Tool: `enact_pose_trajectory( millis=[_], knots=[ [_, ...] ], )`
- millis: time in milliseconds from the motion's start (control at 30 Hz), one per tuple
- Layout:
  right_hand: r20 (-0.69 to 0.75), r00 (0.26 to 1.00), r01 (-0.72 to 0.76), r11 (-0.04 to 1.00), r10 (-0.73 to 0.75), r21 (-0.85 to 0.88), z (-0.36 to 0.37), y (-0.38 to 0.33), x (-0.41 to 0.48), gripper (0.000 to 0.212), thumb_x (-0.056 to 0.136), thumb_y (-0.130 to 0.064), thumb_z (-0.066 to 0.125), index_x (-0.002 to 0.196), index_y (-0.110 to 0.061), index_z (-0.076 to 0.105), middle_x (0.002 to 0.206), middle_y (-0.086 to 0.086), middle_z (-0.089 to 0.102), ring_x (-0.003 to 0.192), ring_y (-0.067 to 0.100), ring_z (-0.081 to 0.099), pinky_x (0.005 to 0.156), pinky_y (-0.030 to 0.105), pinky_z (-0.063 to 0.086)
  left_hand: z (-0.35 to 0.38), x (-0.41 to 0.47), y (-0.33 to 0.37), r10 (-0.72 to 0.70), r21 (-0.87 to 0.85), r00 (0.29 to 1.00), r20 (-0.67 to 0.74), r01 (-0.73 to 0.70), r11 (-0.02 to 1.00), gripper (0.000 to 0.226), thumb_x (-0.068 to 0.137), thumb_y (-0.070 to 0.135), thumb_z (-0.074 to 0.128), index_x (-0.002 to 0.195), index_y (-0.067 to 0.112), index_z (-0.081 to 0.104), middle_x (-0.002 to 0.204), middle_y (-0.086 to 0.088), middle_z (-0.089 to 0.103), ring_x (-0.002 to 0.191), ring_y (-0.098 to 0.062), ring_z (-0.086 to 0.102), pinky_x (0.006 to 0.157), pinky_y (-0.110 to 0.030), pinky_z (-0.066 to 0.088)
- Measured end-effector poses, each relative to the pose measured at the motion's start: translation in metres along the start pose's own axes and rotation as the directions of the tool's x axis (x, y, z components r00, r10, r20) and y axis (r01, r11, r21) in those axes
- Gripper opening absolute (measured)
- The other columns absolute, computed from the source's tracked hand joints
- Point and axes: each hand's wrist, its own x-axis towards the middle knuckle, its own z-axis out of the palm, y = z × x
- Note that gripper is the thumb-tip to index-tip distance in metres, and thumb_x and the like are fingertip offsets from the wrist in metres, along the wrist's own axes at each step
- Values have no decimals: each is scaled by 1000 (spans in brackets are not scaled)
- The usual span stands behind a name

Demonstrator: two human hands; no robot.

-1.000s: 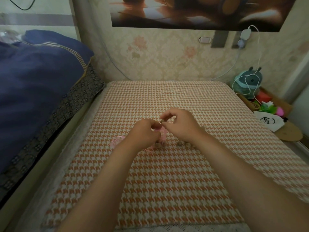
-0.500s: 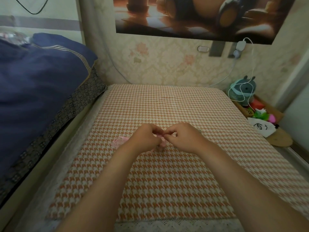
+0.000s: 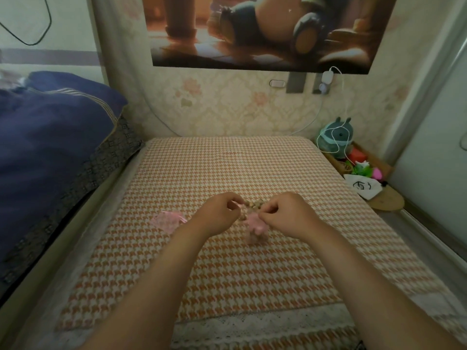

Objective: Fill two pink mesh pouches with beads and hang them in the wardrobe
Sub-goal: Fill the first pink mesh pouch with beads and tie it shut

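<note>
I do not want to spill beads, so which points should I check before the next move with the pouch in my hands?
1. Left hand pinches the pink mesh pouch: ok.
2. Right hand pinches its other side: ok.
3. Pouch mouth drawn closed: cannot tell.
4. Small brown round beads all inside: not ok, some lie on the orange houndstooth cloth.
5. Second pink mesh pouch filled: not ok, it lies flat beside the left wrist.

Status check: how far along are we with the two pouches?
Done: the first pouch seems to have beads in its bottom. In hand: left hand and right hand pinch its top from either side, perhaps drawing it closed. To do: loose beads lie on the mat behind; the second pouch lies flat by the left wrist, apparently unfilled; neither is hung.
</note>
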Motion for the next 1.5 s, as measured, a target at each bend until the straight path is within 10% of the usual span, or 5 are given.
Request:
enact_pose_trajectory(
  millis=[267,667,833,1333,1500],
  knots=[
    [47,999,7,998,-10,68,-6,20,-1,11,88,-37,71,84,-37,81,80,-7,77,67,20,70,70,43,62,36,23,-13,40,324,999,26,-46,945,32,95,20,59,124,30,66,130,-3,58,116,-22,58,96,-37,49],
    [142,990,0,991,-19,130,-7,32,7,24,92,-27,63,82,-42,79,94,1,80,47,14,46,50,35,42,41,34,-6,-7,64,989,-149,16,998,17,90,24,69,105,19,66,92,8,65,77,-4,58,59,-14,40],
    [138,990,-17,995,3,95,-8,31,9,23,86,-26,63,90,-39,81,92,-8,79,85,23,73,83,49,61,26,19,30,96,-178,988,-123,-117,977,4,87,22,74,90,22,72,84,9,70,76,-4,64,66,-16,48],
    [111,994,-11,997,3,76,-13,35,7,21,90,-24,64,91,-35,82,84,-5,78,80,25,73,78,50,62,30,6,40,70,66,993,99,-77,995,10,89,26,69,95,27,76,91,12,72,86,-4,65,78,-29,54],
    [67,998,9,992,-18,127,-15,36,10,21,93,-22,64,95,-36,80,90,-11,77,79,26,73,78,48,63,26,9,43,23,116,999,27,-26,993,20,91,29,64,80,20,78,69,0,71,56,-13,57,56,-33,49]
  ],
)
